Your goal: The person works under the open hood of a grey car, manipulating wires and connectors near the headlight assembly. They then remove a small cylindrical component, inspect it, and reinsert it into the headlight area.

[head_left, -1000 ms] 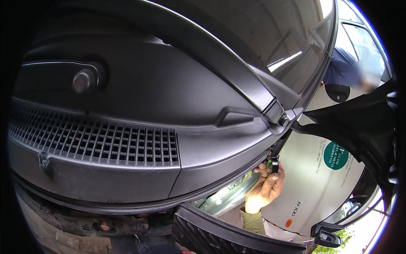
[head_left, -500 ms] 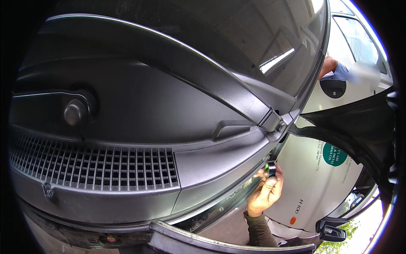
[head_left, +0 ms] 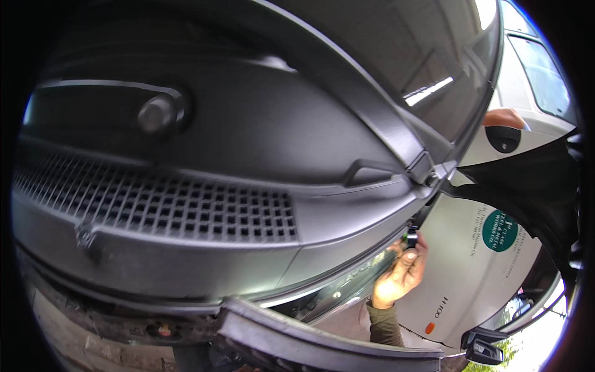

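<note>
My right hand (head_left: 400,276), in a dark green sleeve, reaches up from the lower right to the end of a black plastic cowl (head_left: 260,263). Its thumb and fingers close around a small black cylindrical piece (head_left: 411,237) with a green patch on its side. The hand is beside the narrow gap at the cowl's outer edge, below the base of a wiper arm (head_left: 427,177). Bright light falls on the palm and wrist. Some fingertips are hidden behind the piece. My left hand is out of view.
The cowl has a square-mesh grille (head_left: 186,204) and a round wiper pivot (head_left: 156,115). Dark windshield glass (head_left: 347,37) lies beyond. A long grey trim edge (head_left: 322,347) crosses below my forearm. A dark curved panel (head_left: 514,167), a white vehicle (head_left: 458,266) and another person's arm (head_left: 505,118) are on the right.
The view has shifted, so the cowl and wiper base appear higher and farther right. My right hand still grips the black piece at the cowl's end. The other person's arm shows less.
</note>
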`<state>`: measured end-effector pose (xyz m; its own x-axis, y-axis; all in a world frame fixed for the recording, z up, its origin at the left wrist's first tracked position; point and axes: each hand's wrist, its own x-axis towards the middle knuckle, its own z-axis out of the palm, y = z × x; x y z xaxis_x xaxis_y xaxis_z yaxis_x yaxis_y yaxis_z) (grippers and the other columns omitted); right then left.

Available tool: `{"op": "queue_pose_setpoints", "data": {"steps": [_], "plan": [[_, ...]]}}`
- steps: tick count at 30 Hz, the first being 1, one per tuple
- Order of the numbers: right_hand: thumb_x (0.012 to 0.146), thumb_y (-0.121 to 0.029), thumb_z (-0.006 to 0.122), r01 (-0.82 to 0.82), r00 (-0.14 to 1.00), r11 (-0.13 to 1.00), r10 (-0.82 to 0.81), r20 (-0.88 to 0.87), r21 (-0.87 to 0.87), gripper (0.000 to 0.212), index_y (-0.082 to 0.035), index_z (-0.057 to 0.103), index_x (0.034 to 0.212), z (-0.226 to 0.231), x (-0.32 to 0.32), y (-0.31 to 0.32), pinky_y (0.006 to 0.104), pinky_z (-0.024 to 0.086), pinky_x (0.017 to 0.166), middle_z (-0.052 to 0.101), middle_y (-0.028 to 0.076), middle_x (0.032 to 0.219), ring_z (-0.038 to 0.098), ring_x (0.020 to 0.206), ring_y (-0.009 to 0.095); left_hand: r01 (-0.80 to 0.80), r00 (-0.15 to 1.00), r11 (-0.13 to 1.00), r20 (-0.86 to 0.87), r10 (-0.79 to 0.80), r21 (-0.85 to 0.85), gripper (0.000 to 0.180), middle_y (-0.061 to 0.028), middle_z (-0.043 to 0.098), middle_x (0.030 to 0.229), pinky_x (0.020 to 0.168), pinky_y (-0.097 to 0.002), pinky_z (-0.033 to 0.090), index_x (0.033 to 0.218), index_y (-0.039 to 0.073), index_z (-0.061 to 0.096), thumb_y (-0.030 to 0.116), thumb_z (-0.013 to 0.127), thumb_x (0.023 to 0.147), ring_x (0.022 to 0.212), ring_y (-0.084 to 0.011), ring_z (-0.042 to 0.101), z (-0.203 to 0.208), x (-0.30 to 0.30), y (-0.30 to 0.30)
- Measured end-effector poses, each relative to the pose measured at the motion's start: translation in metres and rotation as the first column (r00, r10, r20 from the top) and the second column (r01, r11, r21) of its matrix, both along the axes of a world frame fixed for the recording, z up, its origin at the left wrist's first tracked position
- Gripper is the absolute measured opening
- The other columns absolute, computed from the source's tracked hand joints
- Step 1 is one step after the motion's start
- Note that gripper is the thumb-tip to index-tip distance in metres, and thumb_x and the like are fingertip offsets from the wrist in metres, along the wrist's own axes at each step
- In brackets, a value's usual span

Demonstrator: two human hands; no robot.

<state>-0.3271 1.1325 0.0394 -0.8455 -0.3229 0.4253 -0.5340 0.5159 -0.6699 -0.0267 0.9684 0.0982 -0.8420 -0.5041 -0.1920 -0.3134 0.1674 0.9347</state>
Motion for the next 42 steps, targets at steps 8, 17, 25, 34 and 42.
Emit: {"op": "queue_pose_setpoints", "data": {"steps": [8,17,25,34,42], "plan": [[0.109,-0.028,0.049,0.157,0.987,0.986,-0.158,0.014,0.051,0.040,0.007,0.057,0.126,-0.020,-0.019,0.013,0.0314,0.053,0.077,0.068,0.016,0.102,0.063,0.084,0.018,-0.009,0.983,0.993,0.184,-0.013,0.117,0.086,-0.0183,0.065,0.110,0.078,-0.0402,0.055,0.124,-0.005,0.058,0.043,0.093,0.062,0.092,-0.0321,0.069,0.003,0.065,-0.021],[0.108,-0.026,0.052,0.222,0.972,0.954,-0.202,0.120,-0.200,0.034,0.005,0.061,0.118,-0.022,0.020,-0.002,0.0302,0.055,0.075,0.068,0.011,0.095,0.065,0.082,0.016,-0.311,0.895,0.939,0.285,0.342,-0.149,0.071,-0.0144,0.068,0.104,0.085,-0.0384,0.055,0.115,0.002,0.061,0.032,0.094,0.060,0.093,-0.0320,0.070,0.034,0.216,-0.079],[0.105,-0.011,0.053,-0.005,0.886,0.981,0.094,0.454,-0.193,0.022,0.004,0.059,0.120,-0.071,0.374,-0.061,0.0295,0.053,0.073,0.061,0.012,0.108,0.062,0.083,0.016,-0.490,0.849,0.769,-0.024,0.528,-0.410,0.061,-0.0131,0.066,0.100,0.079,-0.0427,0.054,0.111,0.009,0.061,0.026,0.091,0.062,0.089,-0.0349,0.068,-0.011,0.336,-0.211],[0.099,-0.021,0.062,0.024,0.787,0.950,-0.210,0.580,0.313,0.022,0.000,0.065,0.096,-0.060,0.653,-0.029,0.0344,0.051,0.062,0.062,0.011,0.087,0.060,0.071,0.019,-0.387,0.839,0.683,0.070,0.539,-0.619,0.067,-0.0161,0.061,0.111,0.076,-0.0507,0.054,0.114,0.006,0.051,0.030,0.089,0.064,0.094,-0.0417,0.067,-0.057,0.350,-0.398],[0.101,-0.030,0.064,0.169,0.357,0.894,-0.448,0.820,0.415,0.027,-0.004,0.070,0.098,-0.110,0.710,0.010,0.0283,0.048,0.053,0.062,0.001,0.073,0.056,0.062,0.011,-0.365,0.817,0.646,0.102,0.567,-0.671,0.076,-0.0181,0.056,0.118,0.079,-0.0516,0.055,0.123,0.004,0.045,0.035,0.087,0.068,0.101,-0.0422,0.066,-0.086,0.329,-0.487]]}}
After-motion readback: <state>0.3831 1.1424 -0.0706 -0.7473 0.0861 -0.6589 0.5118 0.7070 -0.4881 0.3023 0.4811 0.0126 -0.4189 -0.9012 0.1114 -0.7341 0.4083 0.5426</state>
